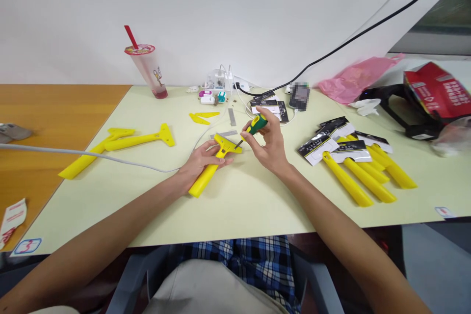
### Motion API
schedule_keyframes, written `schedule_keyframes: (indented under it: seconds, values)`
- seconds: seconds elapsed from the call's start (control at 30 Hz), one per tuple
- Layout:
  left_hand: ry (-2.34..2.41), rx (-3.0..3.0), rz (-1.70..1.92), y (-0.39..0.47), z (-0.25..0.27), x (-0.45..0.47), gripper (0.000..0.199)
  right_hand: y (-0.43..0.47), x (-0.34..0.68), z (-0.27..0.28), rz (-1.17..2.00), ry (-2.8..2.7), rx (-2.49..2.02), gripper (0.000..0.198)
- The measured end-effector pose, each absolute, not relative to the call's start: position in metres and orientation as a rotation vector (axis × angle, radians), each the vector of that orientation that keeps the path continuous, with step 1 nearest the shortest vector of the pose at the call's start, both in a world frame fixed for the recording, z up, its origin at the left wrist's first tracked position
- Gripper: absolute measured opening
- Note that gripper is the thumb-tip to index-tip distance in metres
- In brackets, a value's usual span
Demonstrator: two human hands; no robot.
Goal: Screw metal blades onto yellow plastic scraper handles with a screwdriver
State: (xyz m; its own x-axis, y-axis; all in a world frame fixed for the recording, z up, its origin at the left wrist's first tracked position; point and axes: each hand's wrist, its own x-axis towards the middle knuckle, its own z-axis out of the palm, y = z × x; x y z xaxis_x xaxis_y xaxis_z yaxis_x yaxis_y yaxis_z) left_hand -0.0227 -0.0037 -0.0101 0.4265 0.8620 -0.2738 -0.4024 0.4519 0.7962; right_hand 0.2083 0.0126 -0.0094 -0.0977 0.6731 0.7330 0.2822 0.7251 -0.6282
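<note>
My left hand [198,163] is closed round a yellow scraper [207,176], its wide head tilted up and to the right. In my right hand [271,144] is a green and yellow screwdriver [256,123], its tip at the right part of the scraper's head. Whether the tip sits in a screw is too small to tell. Just behind the scraper lie two flat metal blades, one blade [231,117] upright in view and one blade [225,134] lying crosswise. Loose yellow head pieces [203,117] rest behind them. Two more yellow scrapers [140,141] lie crossed on the left.
Several carded yellow scrapers [348,179] lie on the right. A cup with a red straw [150,73] stands back left. By the wall are a power strip [224,86], a phone [300,96] and packaging cards [270,107]. A grey cable [91,154] crosses the left; a pink bag [356,78] lies back right.
</note>
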Motion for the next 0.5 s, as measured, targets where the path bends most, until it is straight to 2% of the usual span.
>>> schedule_keyframes:
  seconds: [0.2,0.37,0.5]
  values:
    - [0.76,0.698,0.884,-0.0018,-0.0119,-0.0239,0.054,0.012,0.2089,-0.0077,0.51,-1.703,-0.732,0.067]
    - [0.744,0.713,0.874,-0.0021,-0.013,-0.0234,0.054,0.0123,0.2097,-0.0061,0.41,-1.668,-0.789,0.062]
    - [0.754,0.704,0.886,-0.0021,-0.0127,-0.023,0.052,0.0098,0.2098,-0.0043,0.488,-1.698,-0.774,0.066]
